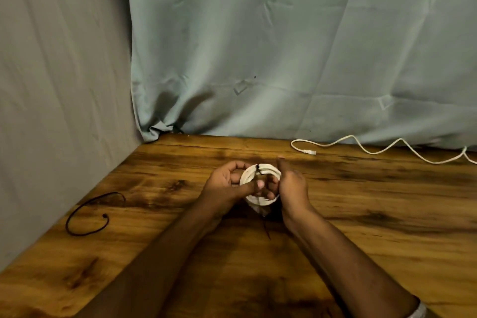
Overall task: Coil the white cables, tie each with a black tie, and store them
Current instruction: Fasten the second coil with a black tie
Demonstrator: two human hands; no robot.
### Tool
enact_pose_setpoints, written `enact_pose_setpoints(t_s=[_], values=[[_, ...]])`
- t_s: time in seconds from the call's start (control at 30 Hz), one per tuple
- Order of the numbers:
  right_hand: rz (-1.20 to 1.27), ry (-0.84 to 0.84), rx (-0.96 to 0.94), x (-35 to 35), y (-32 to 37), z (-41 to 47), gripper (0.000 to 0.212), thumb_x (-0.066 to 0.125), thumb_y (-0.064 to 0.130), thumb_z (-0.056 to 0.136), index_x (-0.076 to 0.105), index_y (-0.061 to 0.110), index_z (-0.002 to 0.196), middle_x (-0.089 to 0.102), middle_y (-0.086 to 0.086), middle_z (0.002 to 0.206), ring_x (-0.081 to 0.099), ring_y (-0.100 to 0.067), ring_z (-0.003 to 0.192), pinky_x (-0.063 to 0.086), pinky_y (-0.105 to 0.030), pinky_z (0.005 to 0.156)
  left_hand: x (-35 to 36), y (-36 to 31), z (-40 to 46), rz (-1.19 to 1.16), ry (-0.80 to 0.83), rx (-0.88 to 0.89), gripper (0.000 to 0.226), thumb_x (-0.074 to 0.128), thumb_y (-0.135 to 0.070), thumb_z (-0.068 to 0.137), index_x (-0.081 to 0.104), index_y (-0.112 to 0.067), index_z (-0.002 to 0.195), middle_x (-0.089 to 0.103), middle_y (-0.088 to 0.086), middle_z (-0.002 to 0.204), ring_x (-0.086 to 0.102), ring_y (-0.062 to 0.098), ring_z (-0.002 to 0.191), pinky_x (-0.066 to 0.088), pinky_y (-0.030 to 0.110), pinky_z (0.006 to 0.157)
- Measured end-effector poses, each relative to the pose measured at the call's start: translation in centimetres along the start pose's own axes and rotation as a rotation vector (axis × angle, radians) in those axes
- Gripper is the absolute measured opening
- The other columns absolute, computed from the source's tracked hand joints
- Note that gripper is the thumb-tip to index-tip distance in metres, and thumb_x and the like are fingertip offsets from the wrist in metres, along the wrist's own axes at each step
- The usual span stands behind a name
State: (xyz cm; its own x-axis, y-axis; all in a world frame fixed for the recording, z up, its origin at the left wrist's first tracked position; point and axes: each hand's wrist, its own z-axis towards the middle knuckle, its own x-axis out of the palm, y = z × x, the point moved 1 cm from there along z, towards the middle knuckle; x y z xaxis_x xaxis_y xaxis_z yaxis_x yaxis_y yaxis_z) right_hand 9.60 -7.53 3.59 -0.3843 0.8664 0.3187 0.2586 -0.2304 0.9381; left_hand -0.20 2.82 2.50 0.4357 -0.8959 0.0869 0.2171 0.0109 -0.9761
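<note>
Head view shows my two hands meeting over the wooden table [335,214], with a pale green curtain [284,46] hanging behind it. Beyond my grip and off to the right, a loose white cable [402,140] snakes along the table's far edge, its plug end lying nearest my hands; it is not yet coiled. Out to the left of my grip a spare black tie [85,210] lies in an open curl on the wood.

Between my palms is the coiled white cable [260,201], held clear of the table or barely above it; I cannot tell which. My left hand [227,183] curls round the coil's left side, thumb lying across its face. My right hand [291,186] wraps the right side, its fingers tucked through the middle and one finger raised past the far rim. A black tie [258,168] crosses the top of the coil, and a thin dark tail hangs below my wrists, too faint to trace.

I judge the coil light and springy: the loops will want to fan open if I slacken either side. Smooth sheathing slides easily, so I should pinch right beside the tie, where the turns are bunched, and keep tension there.
</note>
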Motion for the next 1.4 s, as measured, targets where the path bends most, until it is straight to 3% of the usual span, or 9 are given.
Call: enact_pose_setpoints(t_s=[0.17, 0.4, 0.47, 0.57, 0.63, 0.77, 1.07, 1.23, 1.4], values=[[0.059, 0.016, 0.069, -0.3, -0.1, 0.4, 0.039, 0.054, 0.036, 0.104, 0.068, 0.003, 0.088, 0.063, -0.010, 0.057, 0.053, -0.021, 0.036, 0.046, -0.024, 0.050, 0.9, -0.9, -0.8, -0.184, 0.105, 0.021, 0.054, 0.071, -0.018, 0.086, 0.052, -0.012, 0.135, 0.066, 0.010, 0.078, 0.062, 0.018, 0.066, 0.056, 0.029, 0.068], [-0.071, 0.127, -0.043, 0.1, -0.4, -0.6, 0.049, 0.052, 0.043, 0.106, 0.072, 0.004, 0.084, 0.064, -0.007, 0.051, 0.061, -0.020, 0.042, 0.051, -0.024, 0.047, 1.1, -0.5, -0.3, -0.302, -0.026, 0.040, 0.031, 0.049, -0.019, 0.100, 0.063, -0.006, 0.125, 0.036, -0.001, 0.059, 0.033, 0.005, 0.046, 0.047, 0.024, 0.057], [-0.173, 0.153, -0.187, -0.1, -0.6, -0.4, 0.044, 0.053, 0.045, 0.105, 0.074, 0.006, 0.095, 0.073, -0.007, 0.065, 0.069, -0.018, 0.053, 0.056, -0.029, 0.053, 0.6, -0.2, 0.0, -0.290, -0.080, 0.062, 0.029, 0.055, -0.021, 0.096, 0.064, -0.006, 0.119, 0.038, -0.004, 0.058, 0.032, 0.003, 0.045, 0.036, 0.029, 0.061], [-0.404, 0.226, -0.462, -0.7, -0.4, -0.3, 0.021, 0.056, 0.046, 0.097, 0.069, 0.029, 0.103, 0.077, 0.001, 0.096, 0.075, -0.023, 0.090, 0.061, -0.052, 0.080, -0.1, -0.1, 0.3, -0.290, -0.147, 0.090, 0.019, 0.052, -0.016, 0.099, 0.063, -0.007, 0.111, 0.043, -0.007, 0.056, 0.032, 0.000, 0.043, 0.025, 0.030, 0.061], [-0.446, 0.314, -0.564, -0.9, 0.1, -0.8, 0.016, 0.062, 0.029, 0.096, 0.067, 0.034, 0.110, 0.075, 0.008, 0.105, 0.072, -0.015, 0.101, 0.062, -0.047, 0.088, -0.2, -0.5, 0.2, -0.270, -0.172, 0.109, 0.017, 0.046, -0.010, 0.103, 0.061, -0.006, 0.111, 0.048, -0.010, 0.053, 0.037, 0.000, 0.040, 0.031, 0.027, 0.057], [-0.632, 0.370, -0.687, -1.2, 0.8, -1.8, 0.044, 0.077, 0.005, 0.088, 0.066, 0.032, 0.121, 0.071, 0.020, 0.110, 0.066, 0.006, 0.104, 0.056, -0.016, 0.087, -0.2, -1.1, -0.2, -0.219, -0.212, 0.130, 0.019, 0.039, -0.007, 0.106, 0.057, -0.003, 0.113, 0.057, -0.006, 0.048, 0.049, 0.000, 0.037, 0.043, 0.013, 0.044], [-0.855, 0.223, -0.791, -1.4, 0.9, -1.9, 0.032, 0.071, 0.026, 0.096, 0.072, 0.037, 0.125, 0.070, 0.027, 0.112, 0.064, 0.008, 0.097, 0.060, -0.026, 0.080, 0.0, -0.4, -0.1, -0.068, -0.174, 0.133, 0.023, 0.041, -0.017, 0.106, 0.060, -0.004, 0.112, 0.041, -0.002, 0.061, 0.036, 0.001, 0.049, 0.034, 0.013, 0.043], [-0.940, 0.194, -0.851, -1.9, 1.0, -1.8, 0.034, 0.067, 0.025, 0.097, 0.070, 0.036, 0.130, 0.071, 0.020, 0.120, 0.064, 0.003, 0.099, 0.061, -0.031, 0.082, 0.1, 0.0, -0.5, -0.028, -0.089, 0.087, 0.023, 0.044, -0.026, 0.106, 0.064, -0.017, 0.112, 0.046, -0.005, 0.068, 0.041, 0.003, 0.056, 0.036, 0.020, 0.056], [-1.008, 0.225, -0.986, -1.5, 1.2, -2.2, 0.034, 0.066, 0.029, 0.099, 0.069, 0.031, 0.133, 0.071, 0.012, 0.126, 0.065, -0.004, 0.107, 0.059, -0.035, 0.089, 0.4, -0.2, -1.0, 0.003, -0.189, 0.155, 0.015, 0.050, -0.025, 0.104, 0.062, -0.018, 0.099, 0.053, -0.005, 0.062, 0.049, 0.005, 0.053, 0.041, 0.019, 0.049]])
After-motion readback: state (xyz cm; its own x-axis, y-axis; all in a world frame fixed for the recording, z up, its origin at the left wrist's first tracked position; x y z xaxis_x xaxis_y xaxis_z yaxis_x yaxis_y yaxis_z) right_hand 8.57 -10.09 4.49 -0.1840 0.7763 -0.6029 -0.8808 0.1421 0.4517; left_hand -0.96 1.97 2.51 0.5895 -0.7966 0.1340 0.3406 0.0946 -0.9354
